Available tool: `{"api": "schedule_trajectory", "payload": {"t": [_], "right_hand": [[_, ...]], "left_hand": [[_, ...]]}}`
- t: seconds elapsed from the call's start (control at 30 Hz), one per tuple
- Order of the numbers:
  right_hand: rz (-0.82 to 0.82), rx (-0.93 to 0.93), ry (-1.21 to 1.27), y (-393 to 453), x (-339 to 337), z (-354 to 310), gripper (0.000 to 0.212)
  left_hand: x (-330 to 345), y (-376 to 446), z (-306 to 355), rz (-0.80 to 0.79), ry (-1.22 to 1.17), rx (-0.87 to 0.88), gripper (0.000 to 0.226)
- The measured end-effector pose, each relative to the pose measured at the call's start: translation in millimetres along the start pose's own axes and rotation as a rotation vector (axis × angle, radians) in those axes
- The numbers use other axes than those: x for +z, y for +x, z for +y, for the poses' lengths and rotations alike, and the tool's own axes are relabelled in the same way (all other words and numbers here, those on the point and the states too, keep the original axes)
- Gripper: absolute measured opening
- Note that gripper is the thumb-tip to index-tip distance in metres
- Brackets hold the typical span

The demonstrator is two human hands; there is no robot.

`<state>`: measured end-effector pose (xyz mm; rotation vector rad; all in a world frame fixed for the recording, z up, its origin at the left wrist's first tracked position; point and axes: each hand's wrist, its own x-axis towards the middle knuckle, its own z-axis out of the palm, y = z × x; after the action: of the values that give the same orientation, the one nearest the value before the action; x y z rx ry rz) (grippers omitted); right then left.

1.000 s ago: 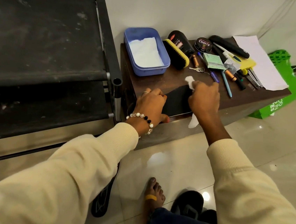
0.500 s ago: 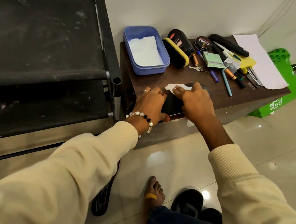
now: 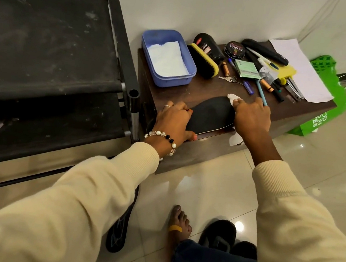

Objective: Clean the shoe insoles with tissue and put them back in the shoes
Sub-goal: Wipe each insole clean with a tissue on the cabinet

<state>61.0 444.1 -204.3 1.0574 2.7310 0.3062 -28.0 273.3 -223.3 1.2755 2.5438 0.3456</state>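
Note:
A black insole (image 3: 211, 115) lies flat near the front edge of the low brown table (image 3: 297, 114). My left hand (image 3: 174, 121) presses down on the insole's left end, its thumb over the table edge. My right hand (image 3: 251, 118) grips a white tissue (image 3: 233, 98) and rests on the insole's right end; a corner of tissue hangs below the wrist. A black shoe (image 3: 218, 235) stands on the floor by my bare foot, and another dark shoe (image 3: 120, 231) lies under my left sleeve, partly hidden.
A blue tub (image 3: 186, 80) of tissues stands at the table's back left. Behind the insole lie a shoe brush (image 3: 203, 61), a polish tin (image 3: 235, 50), pens, batteries, keys and paper. A black rack (image 3: 47, 53) stands left; a green bag (image 3: 327, 117) right.
My right hand has slid with the tissue from the insole's middle back to its right end. The left hand has stayed pressed on the left end.

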Motion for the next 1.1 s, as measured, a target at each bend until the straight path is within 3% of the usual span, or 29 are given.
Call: {"api": "schedule_trajectory", "payload": {"t": [0.17,0.4,0.73,0.87,1.0,1.1], "right_hand": [[-0.072,0.087,0.066,-6.7,-3.7,-1.2,0.025],[-0.019,0.128,0.226,-0.4,-2.3,-15.3,0.024],[-0.079,-0.213,0.329,-11.7,3.1,-38.2,0.057],[-0.054,-0.358,0.181,-13.8,4.5,-22.6,0.060],[-0.027,-0.211,0.172,-4.4,7.2,0.0,0.051],[-0.015,-0.110,0.066,-1.3,9.8,12.3,0.057]], "left_hand": [[-0.1,-0.2,0.7,-0.001,-0.003,-0.001,0.070],[-0.9,1.0,1.3,-0.016,0.030,0.014,0.069],[-0.6,2.3,2.8,-0.014,0.030,-0.003,0.065],[-2.1,1.8,2.1,-0.015,0.010,-0.003,0.066],[-2.7,1.2,0.9,-0.016,0.008,0.003,0.069],[-2.4,1.0,0.5,-0.018,0.006,0.001,0.070]]}}
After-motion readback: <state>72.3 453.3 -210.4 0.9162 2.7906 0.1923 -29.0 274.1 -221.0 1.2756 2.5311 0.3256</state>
